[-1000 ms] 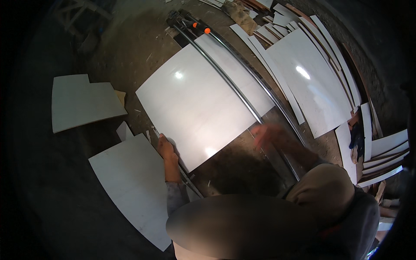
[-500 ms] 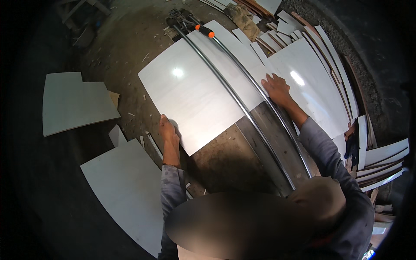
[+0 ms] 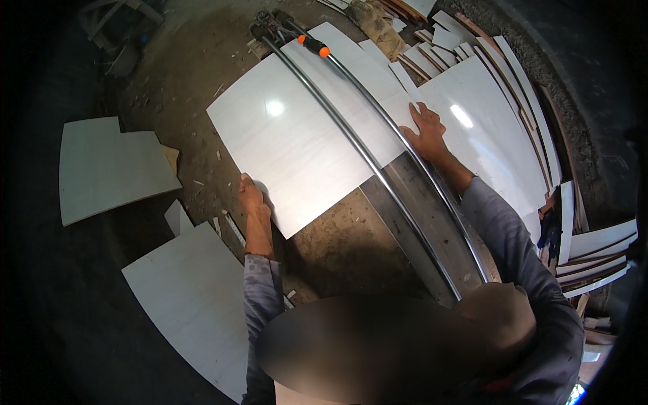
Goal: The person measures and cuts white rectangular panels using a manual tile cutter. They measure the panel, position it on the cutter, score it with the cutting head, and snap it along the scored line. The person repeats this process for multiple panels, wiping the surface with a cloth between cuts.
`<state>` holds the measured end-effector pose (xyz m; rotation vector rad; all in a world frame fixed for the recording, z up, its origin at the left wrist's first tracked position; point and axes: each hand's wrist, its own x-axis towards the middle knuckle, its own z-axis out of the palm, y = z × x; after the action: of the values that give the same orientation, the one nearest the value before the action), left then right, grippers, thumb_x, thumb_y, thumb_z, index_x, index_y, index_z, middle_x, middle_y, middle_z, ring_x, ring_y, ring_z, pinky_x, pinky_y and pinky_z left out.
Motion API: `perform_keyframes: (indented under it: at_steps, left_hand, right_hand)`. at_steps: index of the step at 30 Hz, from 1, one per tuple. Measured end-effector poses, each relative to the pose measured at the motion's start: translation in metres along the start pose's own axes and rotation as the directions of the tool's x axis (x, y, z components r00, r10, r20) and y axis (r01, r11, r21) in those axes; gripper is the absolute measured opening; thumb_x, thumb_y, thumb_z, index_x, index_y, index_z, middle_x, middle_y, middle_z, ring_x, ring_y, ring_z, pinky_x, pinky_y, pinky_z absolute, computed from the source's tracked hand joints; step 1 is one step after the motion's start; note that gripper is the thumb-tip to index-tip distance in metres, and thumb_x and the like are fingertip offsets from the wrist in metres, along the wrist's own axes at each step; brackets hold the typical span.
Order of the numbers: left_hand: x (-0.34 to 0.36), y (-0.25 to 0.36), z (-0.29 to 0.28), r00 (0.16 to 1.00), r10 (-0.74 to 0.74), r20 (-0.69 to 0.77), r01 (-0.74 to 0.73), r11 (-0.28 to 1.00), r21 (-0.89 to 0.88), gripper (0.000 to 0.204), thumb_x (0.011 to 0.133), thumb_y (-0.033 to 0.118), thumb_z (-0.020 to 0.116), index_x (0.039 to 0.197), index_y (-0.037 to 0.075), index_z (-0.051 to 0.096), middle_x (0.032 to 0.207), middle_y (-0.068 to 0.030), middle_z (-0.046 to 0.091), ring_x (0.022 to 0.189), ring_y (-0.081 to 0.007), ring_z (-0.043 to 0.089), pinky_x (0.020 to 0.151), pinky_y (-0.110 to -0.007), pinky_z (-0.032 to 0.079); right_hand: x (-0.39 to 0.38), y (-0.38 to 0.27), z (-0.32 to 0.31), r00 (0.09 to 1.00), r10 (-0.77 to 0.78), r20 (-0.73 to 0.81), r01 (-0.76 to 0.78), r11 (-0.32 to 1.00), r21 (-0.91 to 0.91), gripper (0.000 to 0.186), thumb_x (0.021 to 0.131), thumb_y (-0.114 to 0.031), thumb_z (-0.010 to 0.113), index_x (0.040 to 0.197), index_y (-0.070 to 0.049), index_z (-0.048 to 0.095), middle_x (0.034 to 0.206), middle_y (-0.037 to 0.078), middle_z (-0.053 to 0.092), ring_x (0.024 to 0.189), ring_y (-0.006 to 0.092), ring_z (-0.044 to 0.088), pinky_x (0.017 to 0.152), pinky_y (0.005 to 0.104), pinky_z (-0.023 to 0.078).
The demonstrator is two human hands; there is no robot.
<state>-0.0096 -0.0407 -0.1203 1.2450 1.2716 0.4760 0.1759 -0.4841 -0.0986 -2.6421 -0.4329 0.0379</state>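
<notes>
A large glossy white tile [image 3: 290, 148] lies across the bed of a manual tile cutter [image 3: 388, 177], beneath its two long metal rails. My left hand [image 3: 252, 198] is closed on the tile's left edge near its close corner. On the far side of the rails, my right hand [image 3: 428, 135] has its fingers spread at the tile's right edge, the thumb close to the right rail. A black handle with orange ends [image 3: 313, 46] sits at the far end of the rails, beside the cutting head [image 3: 273, 25].
To the right lie another white tile [image 3: 482, 128] and stacked tile strips [image 3: 601, 253]. An L-shaped cut tile [image 3: 115, 169] and a larger white tile [image 3: 192, 290] are on the left. Small shards litter the dirt floor [image 3: 182, 88].
My right hand has shifted slightly away from me and its fingers have spread wider. My left hand stays on the tile's edge. The whole view has drifted slightly.
</notes>
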Motion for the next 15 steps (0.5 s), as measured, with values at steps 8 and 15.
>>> perform_keyframes:
  at_steps: [8,15]
  left_hand:
    - [0.009,-0.007,-0.004,0.998,0.029,0.052,-0.025,0.997,-0.066,0.042,0.108,0.039,0.056,0.126,0.001,0.061,0.131,-0.0098,0.060,0.126,-0.0203,0.050,0.113,-0.038,0.036]
    - [0.008,-0.003,-0.003,0.999,-0.002,0.054,0.004,0.999,-0.037,0.051,0.107,0.038,0.057,0.139,-0.001,0.057,0.142,-0.0130,0.057,0.131,-0.0234,0.050,0.115,-0.039,0.036]
  right_hand:
    - [0.001,0.007,0.014,0.994,-0.073,-0.085,0.076,0.997,0.029,0.073,0.099,-0.048,0.065,0.154,-0.005,0.046,0.165,0.020,0.031,0.143,0.0413,0.031,0.114,0.0596,0.025]
    - [0.009,0.001,0.008,0.996,-0.071,-0.046,0.074,0.995,0.061,0.073,0.099,-0.047,0.065,0.156,-0.006,0.044,0.167,0.018,0.029,0.145,0.0411,0.030,0.115,0.0600,0.027]
